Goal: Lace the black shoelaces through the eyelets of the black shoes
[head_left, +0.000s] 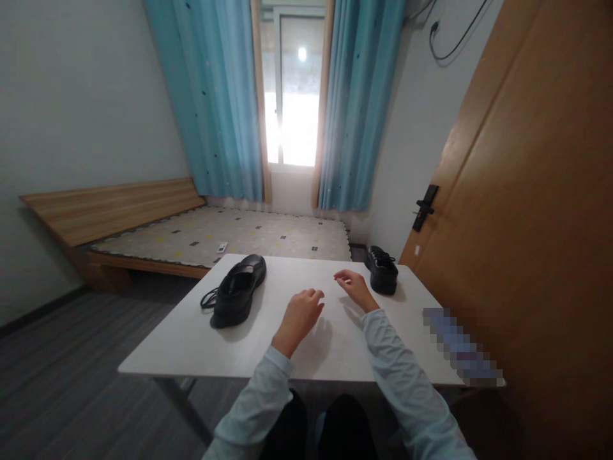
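Observation:
My left hand (301, 317) hovers over the middle of the white table (191, 354), fingers loosely bent and apart, with nothing in it. To its right, my right hand (355, 287) is also over the tabletop, palm turned inward and fingers slightly curled, holding nothing. A black shoe (240, 289) rests on the table left of my left hand, a loop of black lace hanging out at its near left side. Another black shoe (382, 271), laced, stands at the far right of the table, just beyond my right hand and apart from it. Neither hand touches a shoe.
A blurred-out bluish item (462, 348) lies along the table's right edge. Close on the right is a wooden door (536, 211) with a black handle. Behind the table is a bed (268, 233) with a small white object (222, 247) on it, below blue curtains (215, 115).

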`<move>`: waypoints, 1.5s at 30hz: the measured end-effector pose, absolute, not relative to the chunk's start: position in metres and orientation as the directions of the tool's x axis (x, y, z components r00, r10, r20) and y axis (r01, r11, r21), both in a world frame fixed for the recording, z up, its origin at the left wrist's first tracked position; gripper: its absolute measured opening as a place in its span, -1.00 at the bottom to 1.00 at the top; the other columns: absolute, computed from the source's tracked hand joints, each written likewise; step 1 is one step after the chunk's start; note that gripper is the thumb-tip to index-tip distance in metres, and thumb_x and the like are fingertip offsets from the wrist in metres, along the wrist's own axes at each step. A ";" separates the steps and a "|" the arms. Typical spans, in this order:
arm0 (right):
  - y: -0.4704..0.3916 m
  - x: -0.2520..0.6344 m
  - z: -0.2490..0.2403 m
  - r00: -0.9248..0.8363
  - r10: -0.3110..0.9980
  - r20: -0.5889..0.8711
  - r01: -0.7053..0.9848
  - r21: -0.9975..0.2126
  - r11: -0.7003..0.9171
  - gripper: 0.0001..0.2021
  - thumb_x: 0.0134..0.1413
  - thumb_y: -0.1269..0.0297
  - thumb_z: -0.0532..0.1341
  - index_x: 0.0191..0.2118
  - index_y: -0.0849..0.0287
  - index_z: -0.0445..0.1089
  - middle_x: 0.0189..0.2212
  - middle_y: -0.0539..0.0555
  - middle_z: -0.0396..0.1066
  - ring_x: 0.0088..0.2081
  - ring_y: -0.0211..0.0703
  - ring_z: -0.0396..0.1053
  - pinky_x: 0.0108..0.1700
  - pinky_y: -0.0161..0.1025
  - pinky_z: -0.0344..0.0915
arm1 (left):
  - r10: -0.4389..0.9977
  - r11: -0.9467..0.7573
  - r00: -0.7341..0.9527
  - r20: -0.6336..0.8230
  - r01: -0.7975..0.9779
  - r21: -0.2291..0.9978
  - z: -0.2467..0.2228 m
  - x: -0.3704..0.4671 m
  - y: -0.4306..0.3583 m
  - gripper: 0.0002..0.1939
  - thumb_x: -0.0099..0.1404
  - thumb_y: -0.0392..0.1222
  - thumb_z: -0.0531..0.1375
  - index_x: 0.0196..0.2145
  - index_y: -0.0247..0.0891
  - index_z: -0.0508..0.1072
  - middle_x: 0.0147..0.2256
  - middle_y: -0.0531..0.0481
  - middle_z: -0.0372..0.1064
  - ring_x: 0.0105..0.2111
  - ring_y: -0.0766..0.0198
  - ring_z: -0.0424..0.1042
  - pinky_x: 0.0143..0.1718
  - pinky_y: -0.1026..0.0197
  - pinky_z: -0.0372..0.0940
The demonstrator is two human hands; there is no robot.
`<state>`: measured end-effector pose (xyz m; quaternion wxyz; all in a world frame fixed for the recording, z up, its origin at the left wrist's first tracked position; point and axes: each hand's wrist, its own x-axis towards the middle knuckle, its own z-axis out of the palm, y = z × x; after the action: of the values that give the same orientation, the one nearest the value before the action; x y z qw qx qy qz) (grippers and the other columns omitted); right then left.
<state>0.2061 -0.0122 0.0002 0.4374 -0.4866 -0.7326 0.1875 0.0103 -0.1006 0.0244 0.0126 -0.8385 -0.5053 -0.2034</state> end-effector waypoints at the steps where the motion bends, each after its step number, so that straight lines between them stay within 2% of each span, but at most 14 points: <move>1: -0.012 0.208 0.001 -0.121 0.871 0.476 0.582 -0.677 0.451 -0.82 0.00 0.35 0.11 -0.30 0.19 0.44 -0.32 0.10 0.50 -0.35 -0.18 0.41 -0.25 -0.21 0.34 | 0.836 -0.506 0.427 0.344 0.842 0.186 0.021 0.014 -0.097 -0.79 0.29 -0.24 0.08 -0.11 -0.21 0.36 -0.19 -0.06 0.39 -0.18 0.20 0.37 -0.13 0.18 0.23; 4: -0.015 0.214 0.006 -0.029 0.822 0.568 0.772 -0.510 0.380 -0.77 -0.01 0.41 0.09 -0.23 0.20 0.43 -0.21 0.17 0.45 -0.16 -0.06 0.36 -0.07 -0.09 0.27 | 0.827 -0.532 0.455 0.331 0.824 0.195 0.012 0.019 -0.089 -0.82 0.30 -0.27 0.07 -0.14 -0.21 0.36 -0.21 -0.05 0.39 -0.18 0.21 0.38 -0.12 0.18 0.23; 7: -0.020 0.223 0.013 0.113 0.748 0.654 0.934 -0.326 0.144 -0.67 -0.02 0.45 0.10 -0.09 0.22 0.39 0.00 0.28 0.30 0.08 0.11 0.16 0.08 0.05 0.09 | 0.824 -0.539 0.451 0.342 0.811 0.228 0.003 0.019 -0.085 -0.79 0.31 -0.30 0.05 -0.11 -0.20 0.36 -0.19 -0.06 0.40 -0.18 0.23 0.39 -0.10 0.19 0.24; 11: -0.025 0.237 0.016 0.329 0.687 0.648 0.939 -0.303 -0.164 -0.55 -0.02 0.51 0.06 0.06 0.28 0.25 0.14 0.37 0.13 0.20 0.22 -0.04 0.11 0.25 -0.08 | 0.824 -0.542 0.437 0.360 0.793 0.278 -0.007 0.016 -0.081 -0.75 0.31 -0.33 0.01 -0.09 -0.20 0.36 -0.19 -0.05 0.42 -0.19 0.25 0.41 -0.11 0.20 0.26; 14: -0.023 0.248 0.013 0.397 0.719 0.571 0.913 -0.324 -0.248 -0.55 0.02 0.54 -0.01 0.08 0.28 0.22 0.09 0.40 0.18 0.20 0.23 -0.04 0.05 0.24 0.02 | 0.827 -0.541 0.430 0.363 0.784 0.303 -0.012 0.015 -0.079 -0.73 0.30 -0.35 0.01 -0.09 -0.21 0.37 -0.20 -0.05 0.43 -0.19 0.25 0.41 -0.10 0.20 0.27; 18: -0.018 0.264 0.010 0.327 0.779 0.534 0.939 -0.277 -0.205 -0.60 0.04 0.56 -0.06 0.00 0.35 0.27 -0.07 0.42 0.30 0.15 0.22 0.05 -0.04 0.04 0.19 | 0.835 -0.530 0.419 0.356 0.788 0.315 -0.015 0.017 -0.076 -0.72 0.28 -0.37 0.01 -0.10 -0.22 0.39 -0.20 -0.06 0.44 -0.17 0.24 0.40 -0.08 0.18 0.27; 20: -0.015 0.271 0.011 0.336 0.764 0.551 0.938 -0.272 -0.216 -0.61 0.03 0.59 -0.09 -0.05 0.37 0.29 -0.14 0.39 0.33 0.06 0.15 0.16 -0.06 -0.07 0.21 | 0.835 -0.529 0.416 0.360 0.787 0.318 -0.015 0.017 -0.075 -0.71 0.28 -0.37 0.00 -0.10 -0.22 0.39 -0.21 -0.07 0.44 -0.17 0.23 0.40 -0.07 0.17 0.27; 23: -0.013 0.276 0.013 0.341 0.752 0.565 0.937 -0.266 -0.225 -0.62 0.00 0.62 -0.11 -0.11 0.37 0.33 -0.16 0.36 0.34 0.00 0.11 0.20 -0.08 -0.14 0.20 | 0.833 -0.532 0.411 0.371 0.780 0.329 -0.014 0.016 -0.076 -0.72 0.28 -0.38 0.00 -0.12 -0.23 0.40 -0.21 -0.08 0.45 -0.17 0.22 0.40 -0.08 0.17 0.27; 31: -0.018 0.279 0.021 0.345 0.786 0.513 0.938 -0.215 -0.272 -0.66 0.06 0.58 -0.06 -0.11 0.32 0.35 -0.15 0.32 0.38 -0.01 0.11 0.23 -0.18 -0.15 0.22 | 0.844 -0.503 0.385 0.374 0.811 0.299 -0.015 0.014 -0.076 -0.73 0.27 -0.37 0.02 -0.15 -0.23 0.42 -0.24 -0.06 0.45 -0.20 0.19 0.39 -0.09 0.13 0.23; 38: -0.013 0.281 0.034 0.265 0.883 0.388 0.963 -0.155 -0.221 -0.74 0.00 0.46 0.21 -0.13 0.20 0.36 -0.22 0.23 0.45 -0.12 0.06 0.35 -0.23 -0.15 0.16 | 0.844 -0.502 0.386 0.373 0.814 0.293 -0.016 0.014 -0.076 -0.74 0.26 -0.38 0.03 -0.17 -0.23 0.43 -0.25 -0.05 0.45 -0.20 0.18 0.38 -0.12 0.13 0.21; 45: -0.030 0.256 0.054 0.139 0.876 0.462 0.988 -0.122 -0.093 -0.74 -0.01 0.36 0.26 -0.14 0.14 0.36 -0.27 0.18 0.44 -0.16 0.02 0.35 -0.24 -0.18 0.06 | 0.856 -0.475 0.353 0.379 0.826 0.303 -0.016 0.014 -0.075 -0.74 0.25 -0.39 0.03 -0.16 -0.23 0.42 -0.24 -0.06 0.45 -0.19 0.19 0.39 -0.11 0.14 0.20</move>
<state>0.2561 -0.0302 0.0535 0.2049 -0.7265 -0.6414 -0.1372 0.0141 -0.0750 -0.0164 -0.0295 -0.8221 -0.5114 -0.2486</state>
